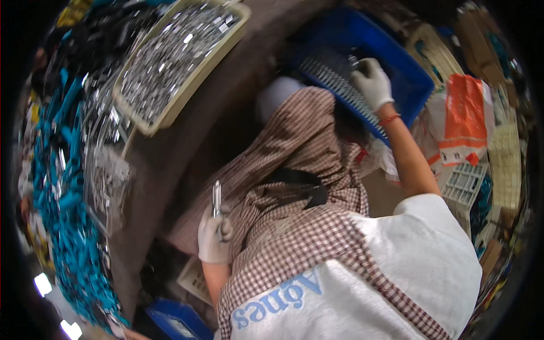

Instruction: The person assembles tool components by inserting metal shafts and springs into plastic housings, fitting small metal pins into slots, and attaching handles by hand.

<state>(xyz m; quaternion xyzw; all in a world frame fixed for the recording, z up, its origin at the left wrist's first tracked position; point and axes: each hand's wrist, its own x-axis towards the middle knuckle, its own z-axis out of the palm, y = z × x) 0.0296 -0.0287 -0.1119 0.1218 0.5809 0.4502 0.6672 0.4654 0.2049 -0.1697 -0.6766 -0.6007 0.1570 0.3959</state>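
Observation:
My left hand, in a white glove, is closed around a slim, shiny metal piece that sticks up past the fingers. Something metallic and rounded also glints at its fingertips. It is held above my checked apron. Off to the right, my gloved right hand reaches into a blue bin. Its fingers are curled beside a long row of small metal parts lined up in the bin. A bit of metal shows by these fingertips, but what they grip is too blurred to name.
A cream tray heaped with small silver pieces stands on the workbench at upper left. Many teal parts pile up along the left. White and orange bags and pale plastic baskets crowd the right; another blue bin sits low left.

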